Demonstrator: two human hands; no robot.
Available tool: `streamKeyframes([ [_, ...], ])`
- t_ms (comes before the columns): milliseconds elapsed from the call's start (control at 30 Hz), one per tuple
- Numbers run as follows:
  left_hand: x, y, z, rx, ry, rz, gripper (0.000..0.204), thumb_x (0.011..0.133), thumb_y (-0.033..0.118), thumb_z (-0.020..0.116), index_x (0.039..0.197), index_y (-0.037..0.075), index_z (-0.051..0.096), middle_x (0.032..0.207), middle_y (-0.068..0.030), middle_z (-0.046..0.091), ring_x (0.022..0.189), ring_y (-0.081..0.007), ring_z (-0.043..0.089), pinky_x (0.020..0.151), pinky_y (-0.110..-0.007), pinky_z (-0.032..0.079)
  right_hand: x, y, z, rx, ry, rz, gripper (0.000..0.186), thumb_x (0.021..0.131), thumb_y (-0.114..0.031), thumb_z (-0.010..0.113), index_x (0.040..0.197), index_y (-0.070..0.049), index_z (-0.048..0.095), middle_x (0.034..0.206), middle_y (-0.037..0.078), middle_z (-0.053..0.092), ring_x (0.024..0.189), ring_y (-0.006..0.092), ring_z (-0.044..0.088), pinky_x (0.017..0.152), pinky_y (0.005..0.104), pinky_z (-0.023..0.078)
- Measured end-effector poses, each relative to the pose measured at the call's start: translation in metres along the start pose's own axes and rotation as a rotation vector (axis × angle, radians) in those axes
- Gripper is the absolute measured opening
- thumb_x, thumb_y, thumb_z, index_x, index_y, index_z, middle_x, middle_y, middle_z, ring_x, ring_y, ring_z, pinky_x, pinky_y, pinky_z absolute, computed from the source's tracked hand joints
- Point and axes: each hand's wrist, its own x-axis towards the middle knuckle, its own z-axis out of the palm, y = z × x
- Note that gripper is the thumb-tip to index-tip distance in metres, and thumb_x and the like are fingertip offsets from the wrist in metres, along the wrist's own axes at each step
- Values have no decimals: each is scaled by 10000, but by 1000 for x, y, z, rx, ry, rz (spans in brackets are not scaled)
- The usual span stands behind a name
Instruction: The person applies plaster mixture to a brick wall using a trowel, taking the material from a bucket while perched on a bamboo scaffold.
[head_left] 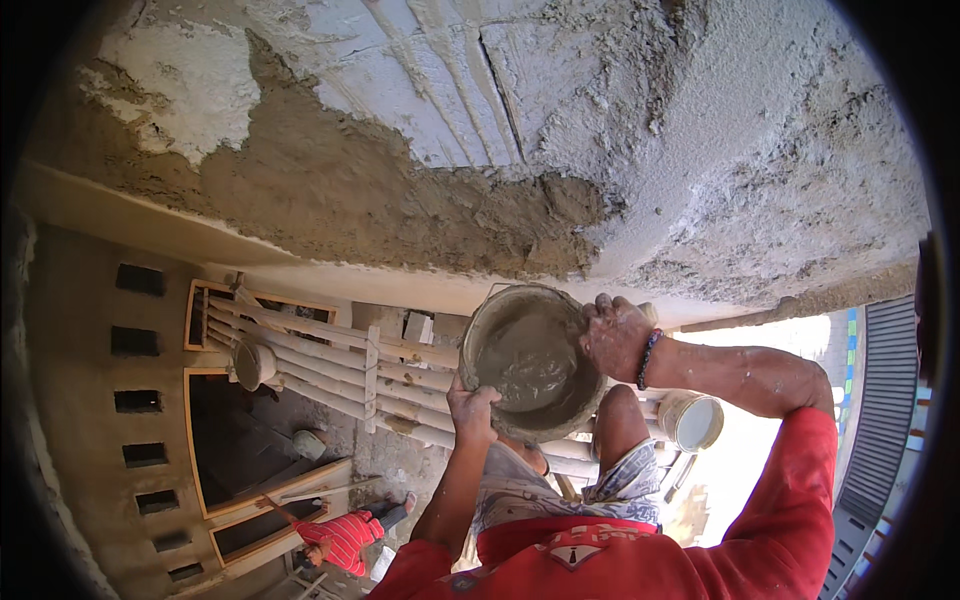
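Note:
A round, cement-caked bucket [468, 352] with a thin wire bail is tilted toward me, showing wet grey mortar [530, 365] inside. My left hand [473, 411] grips its lower left rim, thumb on top. At the opposite rim, my right hand [615, 340] is closed in a fist; a short pale handle end [649, 313] sticks out of it. The rest of that tool is hidden by the hand and bucket. Above both hands is a rough wall [400, 210], part brown plaster and part whitish surface with grooves.
Under me runs a scaffold of pale poles [400, 375], bearing one bucket [254, 364] at left and another pale bucket [692, 421] at right. Far below at lower left, a person in a striped red shirt [345, 541] reaches toward a wooden frame [205, 450].

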Motion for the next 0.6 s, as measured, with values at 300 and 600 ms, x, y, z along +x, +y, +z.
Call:
streamKeyframes([
  [300, -34, 79, 55, 71, -73, -10, 527, 605, -92, 507, 1124, -29, 576, 1008, -80, 644, 858, -189, 620, 777, -284, 496, -12, 13, -23, 27, -66, 41, 185, 860, -168, 534, 934, -109, 692, 953, 83, 674, 946, 269, 652, 742, 396, 510],
  [600, -58, 114, 82, 55, -140, 33, 582, 595, -108, 490, 1169, -36, 556, 1058, -90, 634, 931, -190, 609, 849, -278, 482, -57, 14, -29, 570, -61, 43, 223, 856, -277, 563, 861, -56, 598, 749, 209, 659, 758, 392, 654, 705, 477, 530],
])
